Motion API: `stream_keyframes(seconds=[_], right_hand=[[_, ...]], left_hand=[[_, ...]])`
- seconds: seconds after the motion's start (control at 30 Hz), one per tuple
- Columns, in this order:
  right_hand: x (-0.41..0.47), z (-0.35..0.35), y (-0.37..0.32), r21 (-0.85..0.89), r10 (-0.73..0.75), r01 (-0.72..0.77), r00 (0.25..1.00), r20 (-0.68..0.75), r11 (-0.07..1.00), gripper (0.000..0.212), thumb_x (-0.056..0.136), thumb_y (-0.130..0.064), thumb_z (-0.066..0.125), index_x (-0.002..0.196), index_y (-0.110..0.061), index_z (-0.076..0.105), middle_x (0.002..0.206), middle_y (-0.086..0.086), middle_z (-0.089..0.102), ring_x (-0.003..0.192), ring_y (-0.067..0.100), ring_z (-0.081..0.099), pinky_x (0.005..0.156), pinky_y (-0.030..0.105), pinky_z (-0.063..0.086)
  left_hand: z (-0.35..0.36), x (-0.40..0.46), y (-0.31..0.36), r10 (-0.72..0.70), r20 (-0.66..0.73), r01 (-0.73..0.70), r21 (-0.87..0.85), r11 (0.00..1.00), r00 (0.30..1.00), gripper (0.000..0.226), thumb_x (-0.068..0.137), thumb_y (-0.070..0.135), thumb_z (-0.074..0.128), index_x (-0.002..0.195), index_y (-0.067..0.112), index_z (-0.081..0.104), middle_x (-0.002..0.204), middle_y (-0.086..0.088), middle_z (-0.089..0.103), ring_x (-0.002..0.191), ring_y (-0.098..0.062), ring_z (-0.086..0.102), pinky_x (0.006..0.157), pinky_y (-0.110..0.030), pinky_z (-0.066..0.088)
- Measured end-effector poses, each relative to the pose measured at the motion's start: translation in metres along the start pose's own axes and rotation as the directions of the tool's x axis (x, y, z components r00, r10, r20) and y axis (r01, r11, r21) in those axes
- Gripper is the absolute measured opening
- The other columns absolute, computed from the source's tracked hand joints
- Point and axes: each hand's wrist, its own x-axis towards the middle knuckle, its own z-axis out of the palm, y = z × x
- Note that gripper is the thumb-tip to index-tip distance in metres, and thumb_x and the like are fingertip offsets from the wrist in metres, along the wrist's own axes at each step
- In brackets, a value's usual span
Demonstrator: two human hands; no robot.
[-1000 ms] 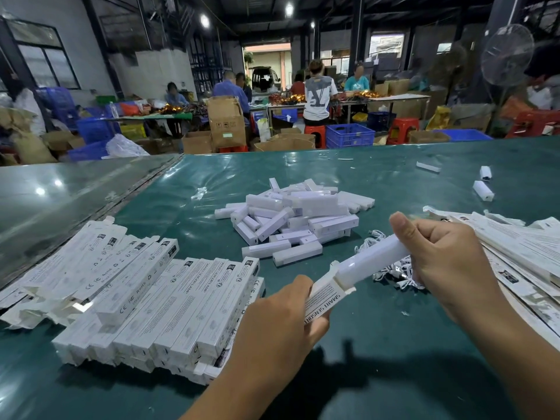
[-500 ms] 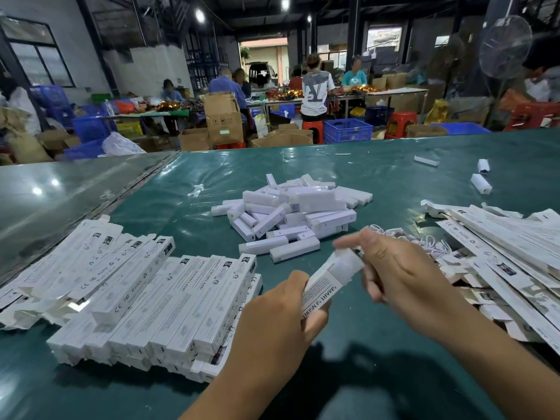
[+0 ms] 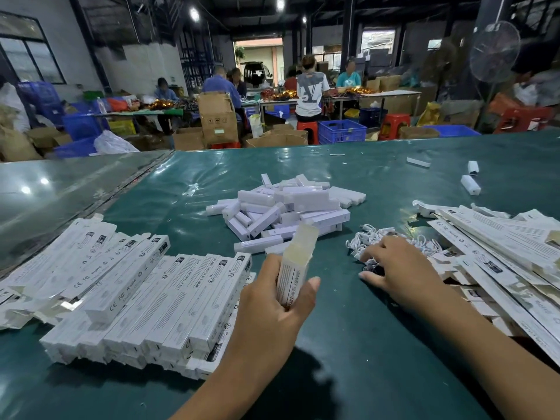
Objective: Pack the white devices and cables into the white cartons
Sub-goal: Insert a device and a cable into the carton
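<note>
Both hands have split roles: left hand [image 3: 269, 310] keeps its grip holding the now-loaded slim white printed carton [image 3: 295, 269], while the relaxed right hand [image 3: 403, 268] has dropped onto the tangled white cables [image 3: 375, 237].

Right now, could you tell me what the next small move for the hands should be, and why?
Probably pinch one cable out of the white cable pile and carry it to the carton. The right hand rests on that pile with nothing visibly lifted, while the left hand holds the carton tilted up, its open end showing a device inside, so a cable looks like the missing part.
</note>
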Motion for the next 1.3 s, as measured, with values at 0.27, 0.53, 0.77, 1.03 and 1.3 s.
stream_keyframes(seconds=[0.27,0.53,0.77,1.03,1.3], right_hand=[[-0.004,-0.012,-0.005,0.126,-0.003,0.038,0.964,-0.267,0.991,0.015,0.093,-0.027,0.071,0.088,-0.013,0.070,0.085,0.002,0.056,0.088,0.029,0.056,0.072,0.037,0.041],[-0.020,-0.052,-0.027,0.770,0.168,0.116,0.945,-0.280,0.627,0.017,0.095,-0.028,0.066,0.079,-0.025,0.062,0.070,-0.006,0.062,0.060,0.007,0.051,0.058,0.017,0.041],[-0.037,-0.034,-0.079,0.976,-0.021,0.109,0.994,-0.107,0.187,0.019,0.089,-0.026,0.064,0.096,-0.009,0.064,0.070,0.010,0.069,0.053,0.021,0.062,0.047,0.029,0.053],[-0.045,-0.028,-0.096,0.958,0.129,0.180,0.969,-0.212,0.225,0.014,0.097,-0.016,0.063,0.084,-0.014,0.067,0.070,0.007,0.071,0.053,0.020,0.067,0.053,0.023,0.054],[-0.047,-0.051,-0.083,0.996,-0.349,0.079,0.936,-0.057,0.050,0.034,0.079,-0.039,0.085,0.090,-0.011,0.069,0.082,0.011,0.074,0.072,0.019,0.072,0.068,0.026,0.058]], left_hand=[[0.006,0.002,-0.006,-0.107,0.075,0.115,-0.111,0.987,0.991,0.021,0.081,0.055,0.061,0.093,0.039,0.055,0.070,-0.009,0.051,0.061,-0.018,0.050,0.058,-0.044,0.046],[0.006,0.005,-0.007,-0.130,0.102,0.148,-0.190,0.971,0.986,0.028,0.080,0.054,0.065,0.083,0.027,0.057,0.063,0.003,0.056,0.057,-0.010,0.052,0.055,-0.019,0.046],[0.005,0.006,-0.003,-0.123,0.130,0.165,-0.400,0.902,0.984,0.058,0.069,0.066,0.078,0.093,0.014,0.072,0.073,0.001,0.073,0.058,-0.007,0.059,0.055,-0.020,0.048],[0.006,0.006,0.001,-0.116,0.147,0.172,-0.461,0.870,0.982,0.053,0.067,0.057,0.085,0.090,0.011,0.073,0.075,-0.005,0.072,0.061,-0.010,0.060,0.056,-0.022,0.048],[0.004,0.007,0.003,-0.135,0.143,0.186,-0.459,0.869,0.981,0.046,0.054,0.048,0.091,0.069,0.015,0.062,0.058,0.001,0.059,0.053,-0.009,0.053,0.050,-0.020,0.044]])
